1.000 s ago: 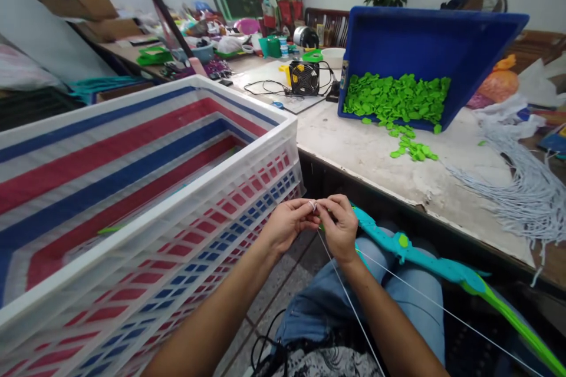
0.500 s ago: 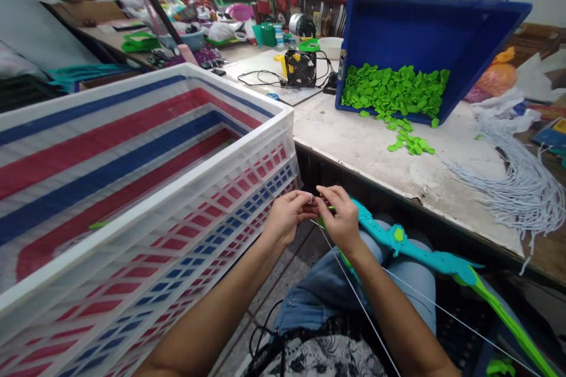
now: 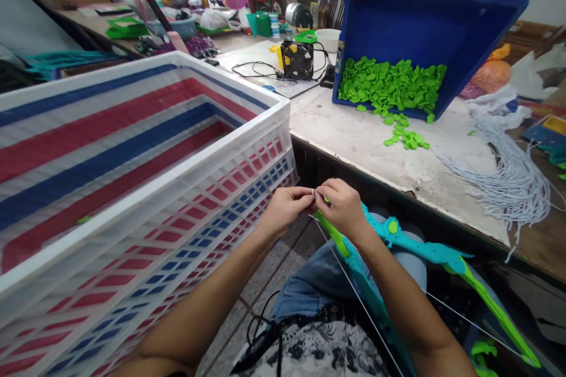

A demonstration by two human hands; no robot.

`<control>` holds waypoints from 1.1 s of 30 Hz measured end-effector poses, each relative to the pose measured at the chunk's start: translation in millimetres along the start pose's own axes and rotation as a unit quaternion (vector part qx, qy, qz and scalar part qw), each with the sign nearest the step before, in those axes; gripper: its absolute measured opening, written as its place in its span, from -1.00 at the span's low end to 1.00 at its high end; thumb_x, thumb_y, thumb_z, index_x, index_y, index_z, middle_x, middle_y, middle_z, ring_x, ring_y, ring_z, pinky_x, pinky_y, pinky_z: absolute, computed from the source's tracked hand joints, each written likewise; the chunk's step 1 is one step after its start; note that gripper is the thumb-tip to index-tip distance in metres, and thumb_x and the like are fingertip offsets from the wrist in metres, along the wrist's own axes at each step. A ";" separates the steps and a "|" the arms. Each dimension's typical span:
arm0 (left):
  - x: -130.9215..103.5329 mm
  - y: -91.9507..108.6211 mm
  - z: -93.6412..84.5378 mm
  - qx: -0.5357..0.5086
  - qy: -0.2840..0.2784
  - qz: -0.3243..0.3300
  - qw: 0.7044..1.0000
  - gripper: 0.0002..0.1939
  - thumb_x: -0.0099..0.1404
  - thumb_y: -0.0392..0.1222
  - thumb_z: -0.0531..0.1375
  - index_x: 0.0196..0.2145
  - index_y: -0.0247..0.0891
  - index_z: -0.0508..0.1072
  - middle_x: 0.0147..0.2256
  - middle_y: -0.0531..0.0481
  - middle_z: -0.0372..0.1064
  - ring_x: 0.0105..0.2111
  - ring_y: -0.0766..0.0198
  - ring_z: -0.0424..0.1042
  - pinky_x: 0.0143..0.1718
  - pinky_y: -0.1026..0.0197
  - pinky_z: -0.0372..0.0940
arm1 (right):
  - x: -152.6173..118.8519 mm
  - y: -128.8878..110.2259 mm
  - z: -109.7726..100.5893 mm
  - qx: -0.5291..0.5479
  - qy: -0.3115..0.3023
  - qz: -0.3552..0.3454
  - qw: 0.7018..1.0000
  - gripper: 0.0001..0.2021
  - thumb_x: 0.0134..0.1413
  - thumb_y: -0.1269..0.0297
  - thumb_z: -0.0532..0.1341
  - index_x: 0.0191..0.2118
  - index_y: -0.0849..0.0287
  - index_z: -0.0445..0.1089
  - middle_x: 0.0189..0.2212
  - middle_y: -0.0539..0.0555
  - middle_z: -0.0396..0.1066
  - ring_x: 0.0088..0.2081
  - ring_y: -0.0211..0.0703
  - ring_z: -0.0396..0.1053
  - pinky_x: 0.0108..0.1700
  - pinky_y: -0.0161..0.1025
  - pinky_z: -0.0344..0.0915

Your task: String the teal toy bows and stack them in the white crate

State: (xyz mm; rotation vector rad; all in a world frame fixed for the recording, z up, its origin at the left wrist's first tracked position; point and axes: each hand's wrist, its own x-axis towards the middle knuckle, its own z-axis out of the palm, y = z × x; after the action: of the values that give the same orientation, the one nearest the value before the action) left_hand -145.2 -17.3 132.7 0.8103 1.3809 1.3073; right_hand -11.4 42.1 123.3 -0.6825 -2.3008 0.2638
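A teal and green toy bow (image 3: 435, 252) lies across my lap, one green limb reaching up to my hands. White string (image 3: 354, 288) runs from that limb's end down past my right forearm, and another stretch shows at the right. My left hand (image 3: 287, 207) pinches the string's end with thumb and forefinger. Touching it from the right, my right hand (image 3: 339, 206) is closed on the same bit of string, where a small white loop shows between the fingertips. The fingers partly hide the limb's tip.
A white plastic crate (image 3: 247, 147) with a striped lining stands at my left. On the table (image 3: 349, 141) a tipped blue bin (image 3: 411, 23) spills green plastic pieces (image 3: 393, 85). A bundle of white strings (image 3: 508, 182) hangs over the right edge. A small black fan (image 3: 298, 60) stands farther back.
My hands have come closer together at the limb's end, and the white loop now sits between both sets of fingertips. The bow has shifted slightly, and the view has moved a little.
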 end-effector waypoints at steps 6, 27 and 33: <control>-0.8 -4.8 -1.7 0.097 0.045 0.064 0.992 -0.78 -0.06 -0.08 0.32 -0.59 -0.29 0.45 -0.66 0.12 0.29 -0.64 0.42 0.21 -0.60 0.35 0.10 | -10.1 6.0 8.6 0.187 0.052 0.071 0.978 -0.81 0.17 0.36 0.12 -0.41 0.13 0.45 -0.44 0.04 0.43 -0.36 -0.23 0.38 -0.28 -0.28 0.32; -60.9 -59.5 -43.0 0.032 0.149 0.060 0.987 -0.67 0.13 0.01 0.25 -0.19 -0.21 0.49 -0.21 -0.06 0.48 -0.34 0.21 0.48 -0.54 0.33 0.31 | -83.3 30.9 -10.8 0.068 0.007 0.094 0.993 -0.79 0.27 0.26 0.07 -0.29 0.15 0.43 -0.32 0.06 0.46 -0.24 -0.18 0.37 -0.10 -0.22 0.28; -96.0 -132.4 -9.0 0.316 -0.238 0.252 0.884 -0.76 0.31 -0.24 0.08 -0.16 -0.24 0.52 -0.13 -0.19 0.48 -0.07 0.08 0.44 -0.07 0.03 0.38 | -186.6 104.6 -70.0 -0.222 -0.173 0.248 0.927 -0.51 0.00 0.14 0.31 0.04 0.29 0.34 -0.01 0.34 0.32 -0.02 0.22 0.26 -0.07 0.02 0.26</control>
State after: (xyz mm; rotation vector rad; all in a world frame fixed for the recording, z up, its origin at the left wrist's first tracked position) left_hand -107.3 -134.5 24.7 1.9017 1.2253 0.9024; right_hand 191.7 28.2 27.3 -1.5670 -2.5078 0.0906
